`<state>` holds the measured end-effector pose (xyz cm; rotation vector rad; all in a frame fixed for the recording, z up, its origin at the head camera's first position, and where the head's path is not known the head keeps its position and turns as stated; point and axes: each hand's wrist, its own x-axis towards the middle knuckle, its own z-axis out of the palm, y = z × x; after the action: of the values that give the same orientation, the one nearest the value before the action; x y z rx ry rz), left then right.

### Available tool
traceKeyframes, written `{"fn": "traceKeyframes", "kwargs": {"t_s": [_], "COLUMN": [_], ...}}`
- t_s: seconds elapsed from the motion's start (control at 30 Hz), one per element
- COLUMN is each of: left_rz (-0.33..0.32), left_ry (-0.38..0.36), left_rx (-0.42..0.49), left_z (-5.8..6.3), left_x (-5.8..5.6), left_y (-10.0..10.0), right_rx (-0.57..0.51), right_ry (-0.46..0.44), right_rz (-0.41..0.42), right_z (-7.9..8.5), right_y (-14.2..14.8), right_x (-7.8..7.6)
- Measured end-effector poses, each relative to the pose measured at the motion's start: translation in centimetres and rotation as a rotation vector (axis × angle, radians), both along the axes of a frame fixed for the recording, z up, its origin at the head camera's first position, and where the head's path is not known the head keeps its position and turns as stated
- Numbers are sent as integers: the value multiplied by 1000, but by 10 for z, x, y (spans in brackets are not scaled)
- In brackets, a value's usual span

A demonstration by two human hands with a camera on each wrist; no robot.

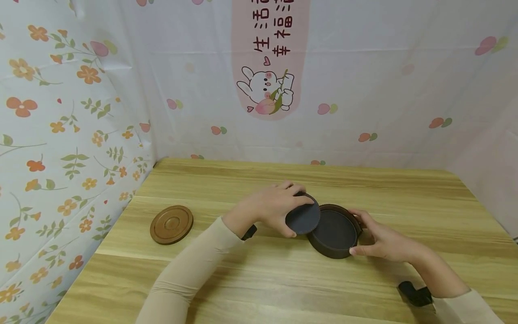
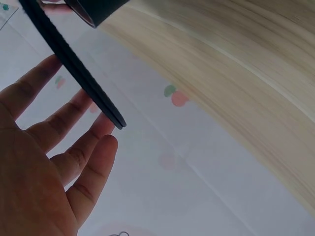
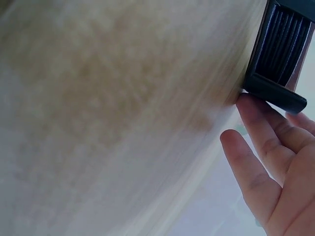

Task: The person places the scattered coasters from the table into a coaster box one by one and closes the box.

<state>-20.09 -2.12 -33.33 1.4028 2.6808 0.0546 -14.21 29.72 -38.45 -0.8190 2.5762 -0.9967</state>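
My left hand (image 1: 279, 207) pinches a dark round coaster (image 1: 304, 218) by its edges, tilted over the left rim of a round coaster holder (image 1: 325, 249). In the left wrist view the coaster (image 2: 81, 73) appears edge-on as two thin dark layers, with the fingers of the left hand (image 2: 44, 152) along it. The right hand (image 1: 378, 238) grips the holder's right side, thumb in front and fingers behind. Several stacked dark layers show through a side slot of the holder (image 3: 275, 96) in the right wrist view, where the right hand's (image 3: 280, 162) fingertips touch its lower edge.
A brown round wooden disc (image 1: 171, 224) with a ringed middle lies on the left of the wood-grain table (image 1: 259, 288). White printed cloth (image 1: 364, 81) hangs behind the table, and a flowered cloth (image 1: 73, 148) hangs on the left. Black wrist straps show on both arms.
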Motion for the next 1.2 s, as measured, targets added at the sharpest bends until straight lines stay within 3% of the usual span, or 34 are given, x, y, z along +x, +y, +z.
{"fn": "traceKeyframes", "kwargs": {"t_s": [0.5,0.73,1.2], "left_rz": [-27,-36,-89], "left_ry": [-1,-11,-34], "left_rx": [22,-7,-10], "left_z": [-3,-7,-14], "left_x": [1,1,3], "left_y": [34,51,73], "right_rx": [-20,23,25], "right_ry": [-3,-16,-49], "right_rz": [24,-18,-6], "right_z": [2,3,2], "right_y": [-1,-2,0], "right_x": [-2,-2,0]}}
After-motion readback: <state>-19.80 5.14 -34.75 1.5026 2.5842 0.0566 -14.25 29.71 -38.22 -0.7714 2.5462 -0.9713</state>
